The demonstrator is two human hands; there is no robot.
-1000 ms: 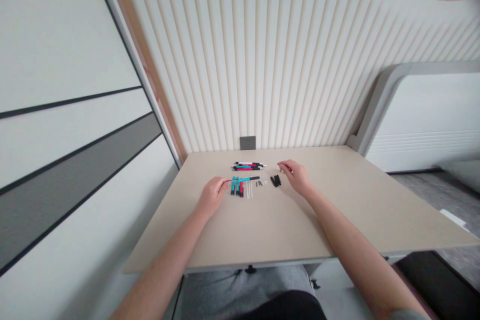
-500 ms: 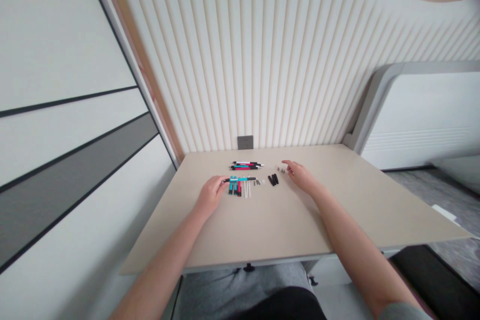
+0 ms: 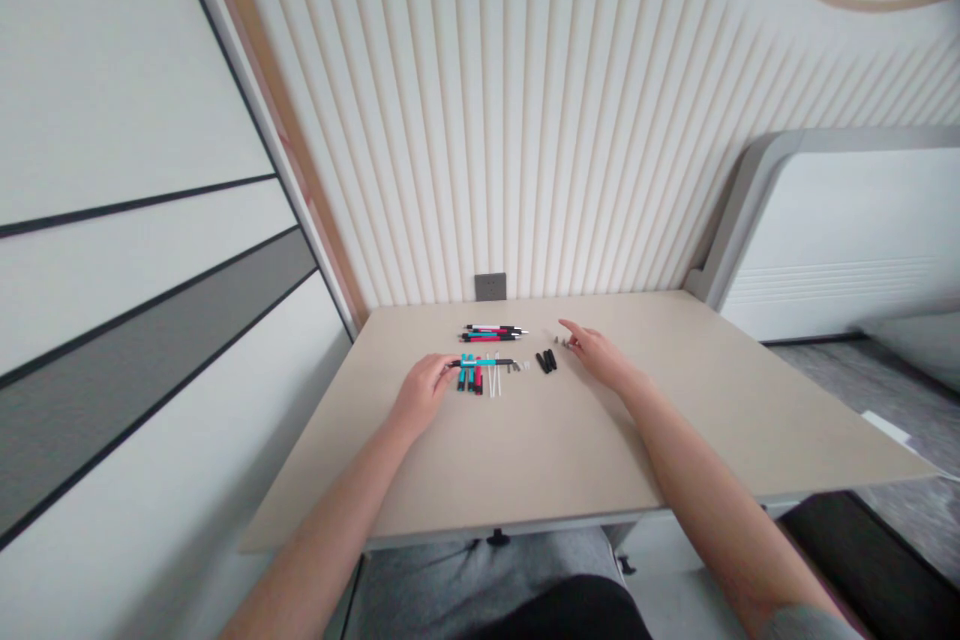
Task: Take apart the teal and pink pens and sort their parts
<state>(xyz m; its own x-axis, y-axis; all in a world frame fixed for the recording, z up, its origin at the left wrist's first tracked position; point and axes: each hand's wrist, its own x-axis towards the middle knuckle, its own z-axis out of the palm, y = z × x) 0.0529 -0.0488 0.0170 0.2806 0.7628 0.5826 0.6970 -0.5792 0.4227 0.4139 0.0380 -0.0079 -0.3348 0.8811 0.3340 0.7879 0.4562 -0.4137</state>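
1. Presently, the left hand (image 3: 421, 396) pinches the blue pen (image 3: 489, 362), left of the black tubes (image 3: 546, 361).
2. Right of the tubes, the right hand (image 3: 598, 358) meets tiny metal parts (image 3: 556, 340); cannot tell its grip.
3. Keeping the pen level should help.

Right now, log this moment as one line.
Left hand: holds blue-and-black pen | Right hand: at small grey pieces, contact unclear | Table: white rods, black tubes, more pens behind
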